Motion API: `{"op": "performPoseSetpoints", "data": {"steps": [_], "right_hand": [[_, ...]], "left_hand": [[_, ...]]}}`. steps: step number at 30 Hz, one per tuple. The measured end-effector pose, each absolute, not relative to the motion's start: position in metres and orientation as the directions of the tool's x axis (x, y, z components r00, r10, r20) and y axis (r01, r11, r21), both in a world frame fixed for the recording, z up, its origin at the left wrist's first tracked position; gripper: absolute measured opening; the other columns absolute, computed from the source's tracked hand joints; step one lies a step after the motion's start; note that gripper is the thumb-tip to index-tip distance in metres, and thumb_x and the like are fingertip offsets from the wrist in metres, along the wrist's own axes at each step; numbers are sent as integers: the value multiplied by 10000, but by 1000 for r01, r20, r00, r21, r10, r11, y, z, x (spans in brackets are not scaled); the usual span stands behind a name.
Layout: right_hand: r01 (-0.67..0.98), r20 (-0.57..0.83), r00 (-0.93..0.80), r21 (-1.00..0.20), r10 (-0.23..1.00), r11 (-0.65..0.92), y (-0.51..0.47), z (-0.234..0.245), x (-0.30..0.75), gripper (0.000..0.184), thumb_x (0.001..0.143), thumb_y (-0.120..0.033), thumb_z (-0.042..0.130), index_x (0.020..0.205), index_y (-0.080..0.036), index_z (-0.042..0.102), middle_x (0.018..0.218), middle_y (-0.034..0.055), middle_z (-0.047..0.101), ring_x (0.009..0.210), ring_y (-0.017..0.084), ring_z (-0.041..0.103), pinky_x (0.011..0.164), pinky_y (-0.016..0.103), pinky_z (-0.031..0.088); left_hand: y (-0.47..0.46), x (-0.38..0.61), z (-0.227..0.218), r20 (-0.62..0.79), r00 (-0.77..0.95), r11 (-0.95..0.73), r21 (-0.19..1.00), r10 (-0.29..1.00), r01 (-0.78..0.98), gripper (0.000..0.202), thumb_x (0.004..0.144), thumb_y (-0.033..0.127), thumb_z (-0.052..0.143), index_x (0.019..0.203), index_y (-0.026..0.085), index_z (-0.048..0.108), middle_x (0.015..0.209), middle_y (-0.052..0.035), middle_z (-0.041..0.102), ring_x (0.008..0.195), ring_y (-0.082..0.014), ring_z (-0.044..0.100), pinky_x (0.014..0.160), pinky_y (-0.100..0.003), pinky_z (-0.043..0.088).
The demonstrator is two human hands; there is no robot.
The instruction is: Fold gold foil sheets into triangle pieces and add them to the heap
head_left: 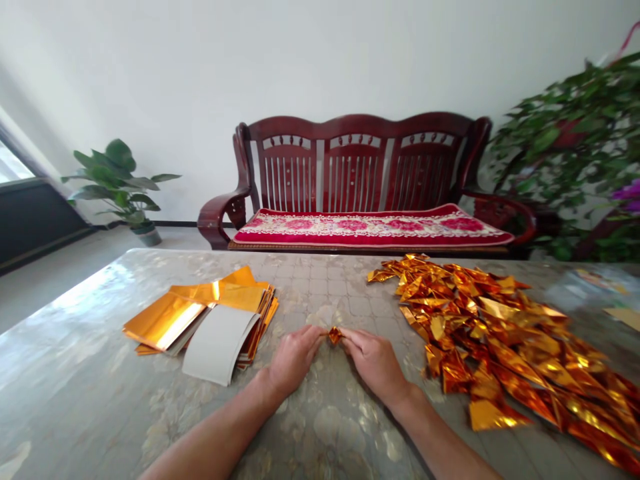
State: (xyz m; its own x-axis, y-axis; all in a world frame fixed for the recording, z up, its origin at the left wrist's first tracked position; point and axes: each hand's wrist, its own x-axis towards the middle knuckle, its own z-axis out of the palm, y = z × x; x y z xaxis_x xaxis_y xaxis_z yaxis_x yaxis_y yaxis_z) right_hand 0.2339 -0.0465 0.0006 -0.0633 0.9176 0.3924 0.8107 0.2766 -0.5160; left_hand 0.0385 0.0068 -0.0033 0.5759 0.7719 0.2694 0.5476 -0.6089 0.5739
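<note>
My left hand (294, 358) and my right hand (374, 360) meet at the middle of the table, fingers closed in a pinch on a small folded piece of gold foil paper (335, 335). Most of that piece is hidden between my fingertips. To the left lies a stack of flat gold foil sheets (200, 313), one turned over with its white back showing. A large heap of folded gold foil pieces (500, 340) spreads over the right side of the table.
The table (100, 373) has a glossy patterned top. Behind it stands a dark red wooden bench (360, 173) with a red floral cushion. A potted plant (123, 183) sits on the floor at left, and leafy plants (580, 153) stand at right.
</note>
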Motion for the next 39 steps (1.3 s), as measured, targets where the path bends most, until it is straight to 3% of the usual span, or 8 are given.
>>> {"op": "performPoseSetpoints", "data": {"steps": [7,13,22,30,34,39], "right_hand": [[890,416,-109,-364,903,275,-46,2,242,241,908,-178,599,1107,-241,720,962,25,764,847,201,728,722,283,565],[866,584,-149,-313,798,391,-50,6,239,297,898,-151,596,1187,-213,629,1130,72,695,1050,219,656,913,342,527],[787,613,-159,-394,774,474,-50,3,239,159,925,-142,544,1008,-227,649,971,50,675,909,184,662,799,295,534],[750,491,-42,-560,870,352,-47,-1,231,188,894,-151,554,1017,-239,665,929,25,713,869,186,687,776,294,545],[771,464,14,-569,886,286,-45,-2,233,208,903,-188,552,1054,-244,682,952,29,724,879,194,692,785,302,550],[774,439,-41,-555,897,307,-46,0,230,186,919,-200,549,951,-245,727,864,29,710,816,181,685,723,266,539]], "left_hand": [[11,37,-5,302,514,-574,625,803,529,197,972,233,501,1014,239,694,908,-9,726,842,-144,676,766,-210,466],[7,38,-1,321,482,-574,560,815,597,174,962,258,531,993,263,702,895,9,731,832,-139,684,743,-210,457],[5,40,5,369,472,-597,553,801,581,173,961,274,555,949,257,726,879,3,710,835,-134,665,744,-212,454],[3,43,5,304,570,-640,480,763,600,250,993,328,491,1037,274,731,879,-16,666,850,-150,636,750,-223,459],[3,46,5,308,571,-644,471,761,603,264,1002,337,471,1066,282,721,883,-13,657,836,-144,626,738,-216,447],[1,48,6,330,583,-665,466,743,584,258,1002,315,471,1045,273,721,874,-17,650,828,-144,619,729,-208,441]]}}
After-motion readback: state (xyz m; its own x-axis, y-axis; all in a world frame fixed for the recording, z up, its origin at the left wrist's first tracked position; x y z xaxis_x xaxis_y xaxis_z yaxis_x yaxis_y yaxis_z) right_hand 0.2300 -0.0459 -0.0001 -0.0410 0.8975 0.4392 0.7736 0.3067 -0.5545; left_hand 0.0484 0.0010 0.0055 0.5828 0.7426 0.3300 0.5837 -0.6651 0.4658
